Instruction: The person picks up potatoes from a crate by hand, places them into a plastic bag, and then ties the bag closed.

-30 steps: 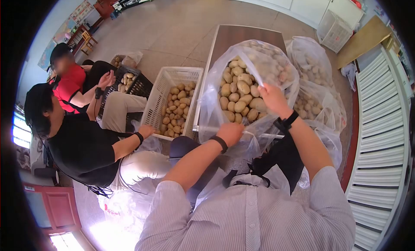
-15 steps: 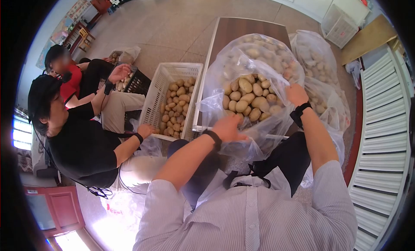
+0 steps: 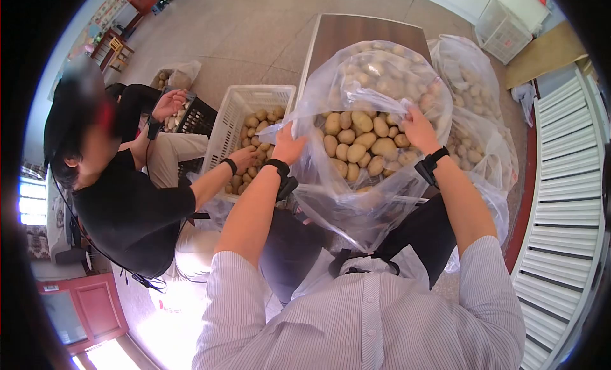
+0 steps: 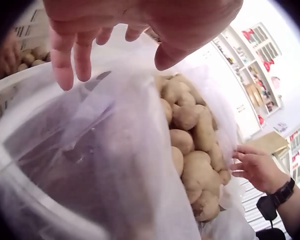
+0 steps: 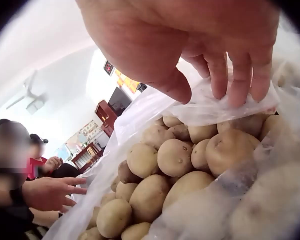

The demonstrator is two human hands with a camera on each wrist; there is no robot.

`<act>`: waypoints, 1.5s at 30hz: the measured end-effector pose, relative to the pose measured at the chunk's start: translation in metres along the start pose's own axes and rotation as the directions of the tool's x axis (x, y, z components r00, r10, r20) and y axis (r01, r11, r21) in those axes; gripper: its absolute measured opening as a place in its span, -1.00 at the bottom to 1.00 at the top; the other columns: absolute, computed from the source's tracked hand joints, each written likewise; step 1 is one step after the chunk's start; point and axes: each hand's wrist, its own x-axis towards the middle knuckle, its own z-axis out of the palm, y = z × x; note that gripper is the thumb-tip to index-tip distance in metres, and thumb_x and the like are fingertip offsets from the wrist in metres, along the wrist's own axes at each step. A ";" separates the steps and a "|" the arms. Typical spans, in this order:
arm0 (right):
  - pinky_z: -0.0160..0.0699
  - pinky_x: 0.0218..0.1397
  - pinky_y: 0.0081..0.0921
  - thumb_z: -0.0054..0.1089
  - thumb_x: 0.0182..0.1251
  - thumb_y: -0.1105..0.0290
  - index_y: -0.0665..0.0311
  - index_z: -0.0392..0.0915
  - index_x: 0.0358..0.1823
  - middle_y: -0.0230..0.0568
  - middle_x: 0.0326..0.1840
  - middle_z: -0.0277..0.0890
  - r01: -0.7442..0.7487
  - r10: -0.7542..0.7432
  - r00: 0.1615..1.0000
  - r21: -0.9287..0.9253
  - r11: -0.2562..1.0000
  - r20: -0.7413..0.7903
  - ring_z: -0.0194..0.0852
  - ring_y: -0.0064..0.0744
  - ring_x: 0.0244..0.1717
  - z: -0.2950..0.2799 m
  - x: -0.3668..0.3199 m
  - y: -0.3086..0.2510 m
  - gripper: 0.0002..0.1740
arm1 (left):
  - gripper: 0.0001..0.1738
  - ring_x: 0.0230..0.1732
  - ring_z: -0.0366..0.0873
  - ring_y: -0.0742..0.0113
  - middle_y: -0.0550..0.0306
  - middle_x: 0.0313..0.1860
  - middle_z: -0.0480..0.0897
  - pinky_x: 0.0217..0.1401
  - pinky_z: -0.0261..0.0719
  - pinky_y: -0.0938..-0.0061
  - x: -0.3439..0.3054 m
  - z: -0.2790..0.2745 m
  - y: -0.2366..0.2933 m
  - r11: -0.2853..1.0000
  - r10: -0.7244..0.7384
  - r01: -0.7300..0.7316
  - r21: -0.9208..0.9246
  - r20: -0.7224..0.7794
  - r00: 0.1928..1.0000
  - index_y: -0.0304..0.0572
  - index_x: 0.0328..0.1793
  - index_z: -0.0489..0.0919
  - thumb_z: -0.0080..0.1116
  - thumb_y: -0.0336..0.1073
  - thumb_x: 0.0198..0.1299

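A large clear plastic bag (image 3: 356, 211) full of potatoes (image 3: 366, 139) lies on the brown table (image 3: 334, 34), its mouth spread and facing me. My left hand (image 3: 287, 146) is at the bag's left edge, fingers apart. In the left wrist view, that hand (image 4: 135, 25) hovers over loose plastic, thumb away from the fingers. At the opposite side of the mouth, my right hand (image 3: 420, 129) touches the film. Seen from the right wrist, its straight fingers (image 5: 240, 75) lie against the bag's upper edge, just above the potatoes.
Left of the table stands a white crate (image 3: 219, 137) with potatoes, where a person in black (image 3: 137, 198) reaches in. A black crate (image 3: 197, 118) is beyond. More filled bags (image 3: 468, 83) lie at right, near a white radiator (image 3: 566, 198).
My left hand has moved left and away from me, from the bag's front to its left edge. The right hand went right, then slightly back. The neighbour's hand has moved into the white crate.
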 end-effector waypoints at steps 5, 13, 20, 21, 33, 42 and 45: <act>0.49 0.23 -0.15 0.21 0.25 0.38 0.40 0.26 0.37 0.20 0.16 0.53 0.238 -0.272 0.959 -0.290 0.927 -0.080 0.53 0.14 0.17 0.013 0.001 0.008 -0.35 | -0.15 0.54 0.17 -0.23 -0.42 0.46 0.32 0.59 0.16 0.16 0.007 0.013 -0.024 0.964 -0.152 0.178 -0.196 0.141 0.978 -0.39 0.52 0.27 0.21 -0.05 0.18; 0.56 0.02 -0.08 0.18 0.29 0.24 0.26 0.39 0.29 0.01 0.00 0.60 0.122 -0.134 0.990 -0.190 0.974 -0.050 0.59 0.08 -0.02 -0.014 -0.044 -0.070 -0.45 | -0.44 0.19 0.48 -0.14 -0.26 0.14 0.57 0.31 0.42 0.11 -0.022 0.003 0.029 0.979 0.133 -0.127 0.161 -0.027 0.991 -0.31 0.25 0.51 0.24 -0.10 0.23; 0.56 -0.08 -0.27 0.20 0.34 0.28 0.28 0.53 0.08 -0.10 -0.26 0.62 0.280 -0.215 0.871 -0.086 0.956 0.441 0.62 -0.09 -0.15 -0.046 -0.100 -0.109 -0.65 | -0.59 0.01 0.60 0.08 -0.11 0.06 0.60 0.10 0.57 0.25 -0.046 -0.013 0.087 0.989 0.145 -0.144 -0.044 0.016 0.989 -0.29 0.09 0.57 0.23 -0.15 0.24; 0.56 -0.08 -0.29 0.20 0.36 0.27 0.28 0.53 0.09 -0.11 -0.23 0.63 0.297 -0.224 0.794 -0.039 0.954 0.566 0.62 -0.11 -0.15 -0.054 -0.105 -0.111 -0.65 | -0.63 -0.04 0.62 0.15 -0.04 0.03 0.60 0.01 0.61 0.29 -0.050 -0.015 0.091 0.977 0.153 -0.140 -0.163 0.070 0.986 -0.27 0.08 0.56 0.22 -0.18 0.26; 0.53 -0.03 -0.18 0.09 0.36 0.37 0.31 0.54 -0.08 0.07 -0.17 0.58 0.317 -0.374 0.858 0.211 0.925 0.351 0.61 0.03 -0.13 0.002 -0.181 -0.111 -0.79 | -0.71 -0.06 0.60 0.29 0.14 0.06 0.53 -0.09 0.73 0.25 -0.197 -0.031 0.183 0.330 -0.040 0.662 -0.673 0.690 0.722 -0.21 0.15 0.47 0.13 -0.32 0.35; 0.55 0.02 -0.10 0.05 0.32 0.31 0.22 0.53 -0.22 -0.10 -0.28 0.61 0.493 -0.407 0.863 -0.320 0.809 0.300 0.62 0.06 -0.17 0.042 -0.170 -0.081 -0.83 | -0.43 0.03 0.54 0.01 -0.05 0.11 0.43 0.08 0.65 0.01 -0.198 0.088 0.105 0.120 -0.380 0.801 -0.586 0.719 0.583 -0.26 0.26 0.38 0.19 -0.03 0.29; 0.56 -0.08 -0.05 0.07 0.35 0.27 0.25 0.52 -0.15 -0.08 -0.27 0.58 0.228 -0.118 0.937 -0.319 0.920 0.330 0.60 0.08 -0.16 0.045 -0.170 -0.071 -0.79 | -0.28 0.14 0.50 -0.10 -0.21 0.26 0.36 0.18 0.59 -0.02 -0.201 0.103 0.108 0.037 -0.452 0.847 -0.530 0.747 0.487 -0.29 0.34 0.31 0.21 0.08 0.27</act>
